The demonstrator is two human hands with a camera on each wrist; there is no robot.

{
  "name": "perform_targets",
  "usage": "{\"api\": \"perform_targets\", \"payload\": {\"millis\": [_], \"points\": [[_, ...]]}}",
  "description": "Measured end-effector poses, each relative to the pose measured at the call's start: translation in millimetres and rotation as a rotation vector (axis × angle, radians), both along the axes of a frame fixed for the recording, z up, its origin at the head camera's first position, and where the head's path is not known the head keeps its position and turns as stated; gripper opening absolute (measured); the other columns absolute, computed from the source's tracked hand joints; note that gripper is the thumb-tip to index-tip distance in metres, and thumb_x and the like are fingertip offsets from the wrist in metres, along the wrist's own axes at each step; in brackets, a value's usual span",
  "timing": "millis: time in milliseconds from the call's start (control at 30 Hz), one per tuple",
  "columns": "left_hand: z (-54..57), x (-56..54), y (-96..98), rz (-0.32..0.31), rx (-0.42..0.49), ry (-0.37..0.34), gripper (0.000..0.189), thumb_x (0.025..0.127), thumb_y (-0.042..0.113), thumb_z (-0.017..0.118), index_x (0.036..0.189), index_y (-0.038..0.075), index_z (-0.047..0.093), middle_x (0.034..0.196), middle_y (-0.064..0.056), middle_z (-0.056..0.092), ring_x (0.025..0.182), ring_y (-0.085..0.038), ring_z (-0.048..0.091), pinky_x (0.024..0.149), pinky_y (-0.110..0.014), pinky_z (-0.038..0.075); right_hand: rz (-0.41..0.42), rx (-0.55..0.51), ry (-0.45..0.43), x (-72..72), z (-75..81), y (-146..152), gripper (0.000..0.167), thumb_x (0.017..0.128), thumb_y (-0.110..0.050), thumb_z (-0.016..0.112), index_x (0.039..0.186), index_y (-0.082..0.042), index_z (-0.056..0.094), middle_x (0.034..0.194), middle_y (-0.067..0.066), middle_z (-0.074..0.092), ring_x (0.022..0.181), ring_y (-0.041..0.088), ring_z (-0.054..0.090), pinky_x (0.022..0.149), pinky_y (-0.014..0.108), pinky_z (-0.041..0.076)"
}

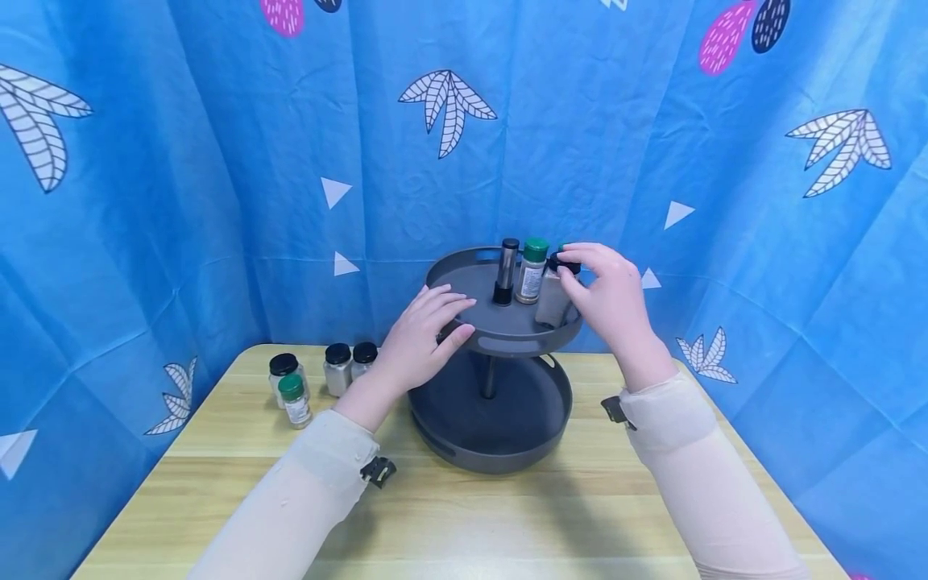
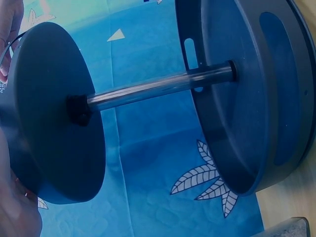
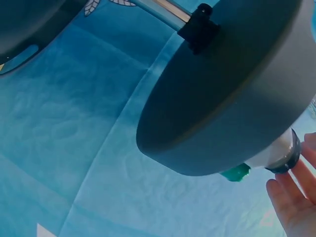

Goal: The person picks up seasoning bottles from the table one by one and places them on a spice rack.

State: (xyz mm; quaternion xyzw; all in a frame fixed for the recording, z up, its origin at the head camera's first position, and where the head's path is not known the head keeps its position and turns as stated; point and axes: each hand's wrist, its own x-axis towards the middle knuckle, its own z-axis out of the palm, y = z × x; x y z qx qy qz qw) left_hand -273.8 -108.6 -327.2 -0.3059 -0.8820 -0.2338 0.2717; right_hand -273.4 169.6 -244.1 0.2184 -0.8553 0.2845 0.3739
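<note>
Tabletop [image 1: 464, 524] wood-grained | curtain [image 1: 580, 121] blue | left grip [image 1: 422, 338] relaxed by tray [image 1: 471, 286] | right grip [image 1: 611, 296] apparently pinching jar [image 1: 553, 303]

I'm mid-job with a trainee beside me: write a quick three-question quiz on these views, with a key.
1. Which hand holds the squarish, see-through, black-lidded jar at the round, dark grey upper tray?
2. True or false: in the head view, the slim black-and-silver cylinder stands left of the see-through, green-lidded jar beside it.
3. How many black-lidded jars show on the pale wooden table?

Key: 1. The right hand. 2. True. 3. Three.
</note>
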Motion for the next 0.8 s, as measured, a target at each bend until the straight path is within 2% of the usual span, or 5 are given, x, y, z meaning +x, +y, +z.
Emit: {"api": "perform_targets", "payload": {"millis": [267,433,500,633,800], "points": [[1.3,0.4,-0.2,0.005,-0.005,-0.015,0.057,0.103,0.056,0.041,0.142,0.019,0.058,0.145,-0.003,0.056,0.147,-0.022,0.033,0.125,-0.040,0.010,-0.002,-0.022,-0.025,11.2,2.1,8,0.022,0.094,-0.010,0.070,0.115,-0.005,0.075,0.121,0.012,0.071,0.120,0.031,0.061,0.102,0.055,0.046],[1.6,0.9,-0.5,0.009,-0.004,-0.021,0.056,0.103,0.056,0.042,0.142,0.019,0.058,0.144,-0.003,0.056,0.147,-0.021,0.033,0.125,-0.040,0.010,-0.015,-0.024,-0.033,18.5,1.4,12,0.023,0.094,-0.012,0.070,0.115,-0.007,0.076,0.121,0.011,0.071,0.120,0.031,0.061,0.107,0.064,0.037],[1.8,1.1,-0.6,0.008,-0.004,-0.020,0.055,0.103,0.054,0.043,0.142,0.019,0.058,0.144,-0.003,0.056,0.147,-0.022,0.033,0.125,-0.041,0.011,-0.020,-0.025,-0.017,21.8,1.3,14,0.022,0.093,-0.012,0.070,0.115,-0.007,0.076,0.120,0.011,0.071,0.119,0.031,0.062,0.105,0.064,0.037],[2.0,0.9,-0.5,0.004,-0.001,-0.014,0.052,0.103,0.052,0.046,0.142,0.019,0.059,0.144,-0.003,0.056,0.147,-0.021,0.033,0.125,-0.043,0.013,-0.015,-0.033,0.004,27.7,0.9,19,0.023,0.093,-0.011,0.071,0.114,-0.006,0.076,0.119,0.010,0.071,0.118,0.030,0.063,0.100,0.054,0.048],[1.4,0.9,-0.1,0.000,-0.003,-0.009,0.053,0.103,0.053,0.045,0.142,0.019,0.059,0.144,-0.003,0.056,0.146,-0.022,0.034,0.125,-0.044,0.014,-0.032,-0.044,-0.013,35.3,-2.0,27,0.023,0.093,-0.013,0.071,0.114,-0.006,0.076,0.120,0.009,0.071,0.118,0.029,0.062,0.099,0.051,0.050]]}}
